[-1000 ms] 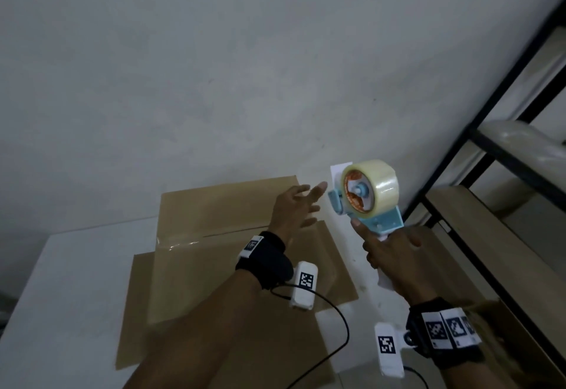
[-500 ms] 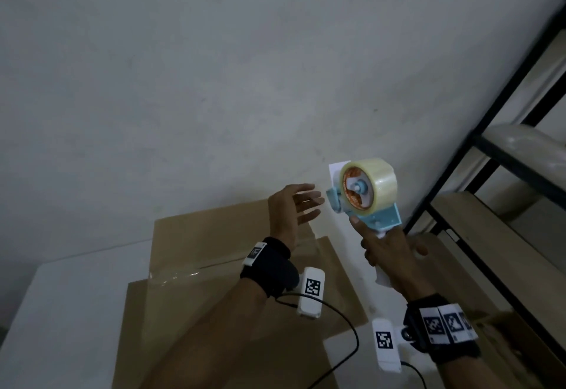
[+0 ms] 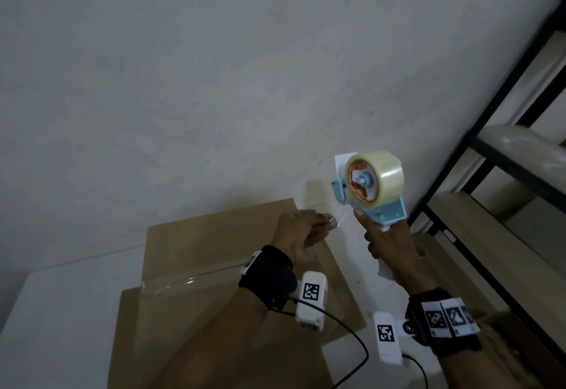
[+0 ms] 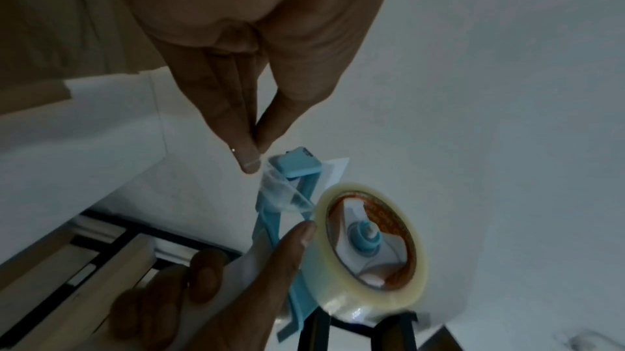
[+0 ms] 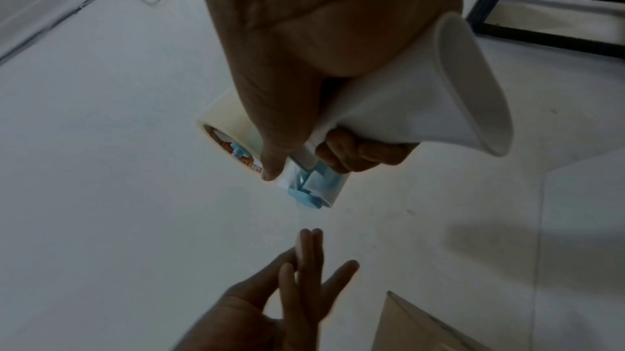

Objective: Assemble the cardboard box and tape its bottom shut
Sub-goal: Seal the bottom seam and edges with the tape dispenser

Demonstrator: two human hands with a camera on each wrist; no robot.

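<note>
Right hand (image 3: 390, 243) grip wraps white handle of blue tape dispenser (image 3: 372, 188); left hand (image 3: 298, 231) grip pinches clear tape end (image 4: 282, 192) just left; flat brown cardboard box (image 3: 214, 269) below on white surface (image 3: 61, 312).

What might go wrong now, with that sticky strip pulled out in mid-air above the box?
1. The left hand pinches only the tip of the clear tape end; that grip may slip, or the loose strip may fold and stick to itself.
2. The right hand holds the tape dispenser above the cardboard box, so the strip could land crooked.
3. The box already carries a tape strip; the new one may miss the seam.
</note>
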